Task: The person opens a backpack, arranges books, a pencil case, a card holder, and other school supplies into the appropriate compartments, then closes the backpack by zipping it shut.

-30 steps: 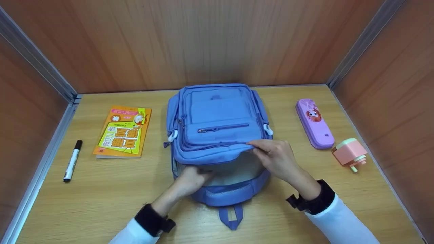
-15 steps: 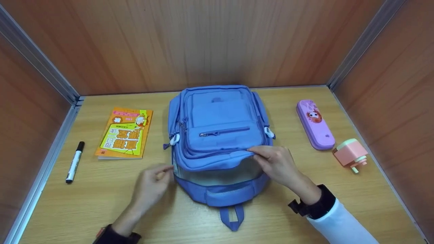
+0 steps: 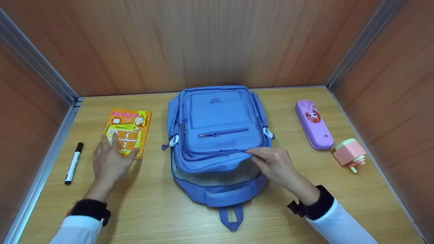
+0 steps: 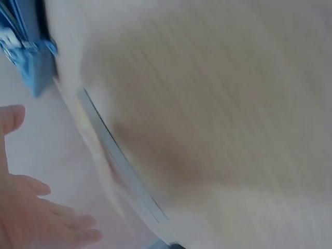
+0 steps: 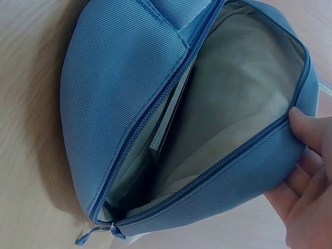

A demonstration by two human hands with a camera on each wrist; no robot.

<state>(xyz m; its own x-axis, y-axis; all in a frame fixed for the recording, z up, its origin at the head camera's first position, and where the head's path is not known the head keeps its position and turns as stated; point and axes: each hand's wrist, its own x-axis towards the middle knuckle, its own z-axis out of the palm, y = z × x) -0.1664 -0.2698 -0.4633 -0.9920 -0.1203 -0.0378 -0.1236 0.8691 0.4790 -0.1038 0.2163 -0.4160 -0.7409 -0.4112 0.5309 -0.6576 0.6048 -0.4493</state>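
A blue backpack (image 3: pixel 220 115) lies on the table with its top compartment unzipped and gaping toward me. My right hand (image 3: pixel 276 164) pinches the edge of the upper flap, lifting it at the right side. Inside, the right wrist view shows the pale lining and a thin book (image 5: pixel 171 114) standing against one wall. My left hand (image 3: pixel 112 157) reaches over the lower part of an orange and yellow booklet (image 3: pixel 130 118), fingers spread and straight. In the left wrist view the hand (image 4: pixel 36 212) hovers above the booklet's edge (image 4: pixel 119 158), apart from it.
To the left lies a black-capped white marker (image 3: pixel 73 163). A purple pencil case (image 3: pixel 315 125) and a pink pencil sharpener (image 3: pixel 350 152) with a crank sit on the right. Wooden panels (image 3: pixel 210 44) wall the table at the back and both sides.
My left hand has come out of the backpack's opening and moved left and forward to over the booklet, fingers spreading. My right hand keeps its pinch on the flap, which has dropped slightly.
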